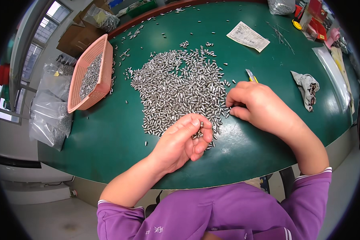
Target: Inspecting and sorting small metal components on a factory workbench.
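A broad heap of small, shiny, bullet-shaped metal parts (176,88) covers the middle of the green table. Over the heap's near edge is my left hand (180,140), palm turned up and fingers curled. Between its thumb and forefinger it pinches one small metal part (202,125); a few more seem to lie in the curled fingers. My right hand (254,102) rests at the right edge of the heap, its fingertips bent down close together beside some loose parts. Whatever those fingertips pinch is too small to make out.
A pink plastic basket (104,76) of metal parts stands at the left, beside plastic bags (48,120) of parts. Just beyond my right hand lies a yellow utility knife (252,76). A paper slip (248,37), thin wires (282,38) and a crumpled grey cloth (307,88) lie farther right.
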The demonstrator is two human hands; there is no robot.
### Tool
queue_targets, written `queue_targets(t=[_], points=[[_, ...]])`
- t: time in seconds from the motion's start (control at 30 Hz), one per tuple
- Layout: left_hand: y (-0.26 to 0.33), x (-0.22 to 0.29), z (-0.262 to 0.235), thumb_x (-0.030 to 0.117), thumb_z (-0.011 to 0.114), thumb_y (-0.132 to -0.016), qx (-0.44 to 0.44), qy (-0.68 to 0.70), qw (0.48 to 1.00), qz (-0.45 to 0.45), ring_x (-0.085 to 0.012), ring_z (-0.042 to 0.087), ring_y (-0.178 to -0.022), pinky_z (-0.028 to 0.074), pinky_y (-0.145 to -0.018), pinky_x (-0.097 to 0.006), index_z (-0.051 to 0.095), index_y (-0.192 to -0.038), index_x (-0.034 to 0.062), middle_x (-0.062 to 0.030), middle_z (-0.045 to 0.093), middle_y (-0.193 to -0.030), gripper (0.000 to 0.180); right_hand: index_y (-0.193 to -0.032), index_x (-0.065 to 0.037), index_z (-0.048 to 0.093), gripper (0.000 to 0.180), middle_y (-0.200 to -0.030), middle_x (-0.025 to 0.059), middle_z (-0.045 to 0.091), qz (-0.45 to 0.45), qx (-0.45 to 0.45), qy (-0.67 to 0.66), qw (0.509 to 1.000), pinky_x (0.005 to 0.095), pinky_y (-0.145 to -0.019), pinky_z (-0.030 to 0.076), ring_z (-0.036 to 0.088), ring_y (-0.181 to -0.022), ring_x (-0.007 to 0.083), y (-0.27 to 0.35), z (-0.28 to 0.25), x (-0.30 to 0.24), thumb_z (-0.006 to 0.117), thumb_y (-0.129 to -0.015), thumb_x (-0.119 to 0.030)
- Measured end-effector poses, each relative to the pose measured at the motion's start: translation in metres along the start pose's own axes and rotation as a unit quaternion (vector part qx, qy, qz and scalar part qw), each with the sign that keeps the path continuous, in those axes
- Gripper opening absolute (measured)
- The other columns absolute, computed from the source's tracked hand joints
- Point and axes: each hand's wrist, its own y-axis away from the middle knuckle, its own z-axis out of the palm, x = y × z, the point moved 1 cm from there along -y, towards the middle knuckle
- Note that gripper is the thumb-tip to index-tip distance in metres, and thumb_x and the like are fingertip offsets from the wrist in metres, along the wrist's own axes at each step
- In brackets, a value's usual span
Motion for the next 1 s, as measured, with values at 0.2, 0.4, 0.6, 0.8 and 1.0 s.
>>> queue_targets(t=[0.2,0.4,0.6,0.8,1.0], points=[[0.001,0.000,0.000,0.024,0.039,-0.103,-0.002,-0.004,1.000,0.012,-0.0107,0.043,-0.061,0.034,-0.045,-0.021,0.052,-0.114,0.0054,-0.0079,0.054,-0.092,0.025,-0.086,-0.003,0.061,0.012,-0.086,0.0125,0.062,-0.004,0.007,-0.009,1.000,0.0399,-0.076,0.049,0.061,-0.084,0.0321,-0.001,0.002,-0.004,0.067,-0.077,-0.007],[0.000,-0.003,-0.003,0.021,0.047,-0.101,-0.031,-0.011,0.999,0.002,-0.0090,0.048,-0.064,0.038,-0.048,-0.021,0.051,-0.114,0.0063,-0.0059,0.057,-0.092,0.020,-0.087,-0.005,0.062,0.012,-0.088,0.0077,0.061,-0.135,0.055,-0.139,0.980,0.0365,-0.075,0.049,0.060,-0.087,0.0258,-0.005,0.008,-0.021,0.069,-0.078,-0.003],[0.003,-0.002,-0.004,0.016,0.054,-0.098,-0.035,-0.031,0.999,-0.013,-0.0077,0.052,-0.063,0.041,-0.050,-0.021,0.050,-0.110,0.0071,-0.0034,0.059,-0.087,0.015,-0.090,-0.006,0.067,0.013,-0.090,0.0066,0.062,-0.155,0.038,-0.225,0.961,0.0335,-0.075,0.050,0.061,-0.089,0.0230,-0.003,0.018,-0.027,0.071,-0.078,-0.003],[0.002,-0.002,-0.005,0.016,0.055,-0.098,-0.047,-0.061,0.997,-0.002,-0.0075,0.052,-0.062,0.041,-0.049,-0.020,0.050,-0.108,0.0076,-0.0036,0.059,-0.085,0.014,-0.092,-0.006,0.071,0.012,-0.088,0.0064,0.065,-0.121,0.037,-0.290,0.948,0.0321,-0.074,0.051,0.062,-0.087,0.0205,-0.003,0.023,-0.024,0.072,-0.080,-0.004],[0.001,-0.003,-0.001,0.018,0.052,-0.099,-0.029,-0.045,0.999,0.007,-0.0078,0.048,-0.058,0.038,-0.044,-0.020,0.050,-0.107,0.0077,-0.0056,0.056,-0.086,0.013,-0.091,-0.004,0.069,0.012,-0.087,0.0063,0.065,-0.134,0.087,-0.203,0.966,0.0320,-0.072,0.051,0.063,-0.083,0.0207,-0.005,0.009,-0.020,0.070,-0.079,-0.002]])
